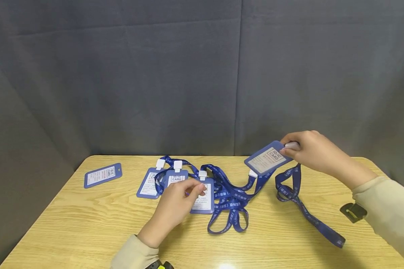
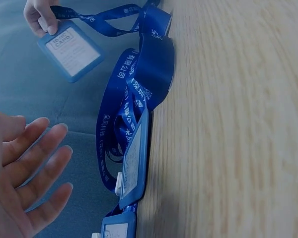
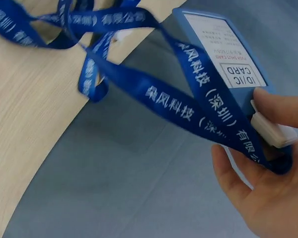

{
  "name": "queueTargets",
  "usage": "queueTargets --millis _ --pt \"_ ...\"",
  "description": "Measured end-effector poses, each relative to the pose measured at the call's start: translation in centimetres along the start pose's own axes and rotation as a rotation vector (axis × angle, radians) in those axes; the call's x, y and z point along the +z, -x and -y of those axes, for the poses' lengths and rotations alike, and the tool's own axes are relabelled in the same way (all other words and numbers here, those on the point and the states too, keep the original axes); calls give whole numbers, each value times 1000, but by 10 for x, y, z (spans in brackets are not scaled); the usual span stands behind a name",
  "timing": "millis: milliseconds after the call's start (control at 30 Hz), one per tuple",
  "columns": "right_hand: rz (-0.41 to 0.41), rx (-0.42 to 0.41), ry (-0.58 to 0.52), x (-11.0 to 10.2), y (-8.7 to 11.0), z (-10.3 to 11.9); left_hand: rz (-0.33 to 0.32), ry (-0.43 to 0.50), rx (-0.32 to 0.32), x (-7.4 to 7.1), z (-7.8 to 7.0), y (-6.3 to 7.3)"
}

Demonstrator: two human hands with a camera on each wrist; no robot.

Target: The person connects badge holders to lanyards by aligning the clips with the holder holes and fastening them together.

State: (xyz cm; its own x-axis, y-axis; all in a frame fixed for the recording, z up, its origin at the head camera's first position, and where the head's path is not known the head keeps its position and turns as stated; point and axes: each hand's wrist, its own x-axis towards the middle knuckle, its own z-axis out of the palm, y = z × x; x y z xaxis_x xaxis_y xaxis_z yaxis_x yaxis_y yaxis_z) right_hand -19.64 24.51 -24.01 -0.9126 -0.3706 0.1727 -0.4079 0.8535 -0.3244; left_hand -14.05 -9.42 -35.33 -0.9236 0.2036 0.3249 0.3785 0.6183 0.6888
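In the head view my right hand [image 1: 311,149] pinches a white clip [image 1: 292,146] at the top of a blue ID card holder [image 1: 268,157], lifted above the table's back right. A blue printed lanyard [image 3: 174,106] runs from that clip, and its strap trails down to the right. My left hand [image 1: 176,200] hovers over the card holders at the middle, its fingers relaxed and slightly spread in the left wrist view, holding nothing. Under it lie several blue card holders with white clips, among them a front card holder [image 1: 202,200], partly covered by the fingers.
A single card holder [image 1: 103,175] without a lanyard lies at the left of the wooden table [image 1: 70,224]. Looped blue lanyards [image 1: 230,201] are heaped right of the middle, with another white clip [image 1: 253,173] among them. A dark grey curtain [image 1: 175,82] hangs behind.
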Motion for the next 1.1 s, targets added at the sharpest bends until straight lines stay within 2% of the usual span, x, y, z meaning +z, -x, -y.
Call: queueTargets --millis 233,733,1100 --pt "47 -15 90 -8 -8 -15 3 -14 1 2 0 0" --pt "201 -40 183 -9 -26 -44 8 -71 27 6 1 -2" --pt "392 61 239 6 -37 -56 20 -98 28 6 -1 -1"
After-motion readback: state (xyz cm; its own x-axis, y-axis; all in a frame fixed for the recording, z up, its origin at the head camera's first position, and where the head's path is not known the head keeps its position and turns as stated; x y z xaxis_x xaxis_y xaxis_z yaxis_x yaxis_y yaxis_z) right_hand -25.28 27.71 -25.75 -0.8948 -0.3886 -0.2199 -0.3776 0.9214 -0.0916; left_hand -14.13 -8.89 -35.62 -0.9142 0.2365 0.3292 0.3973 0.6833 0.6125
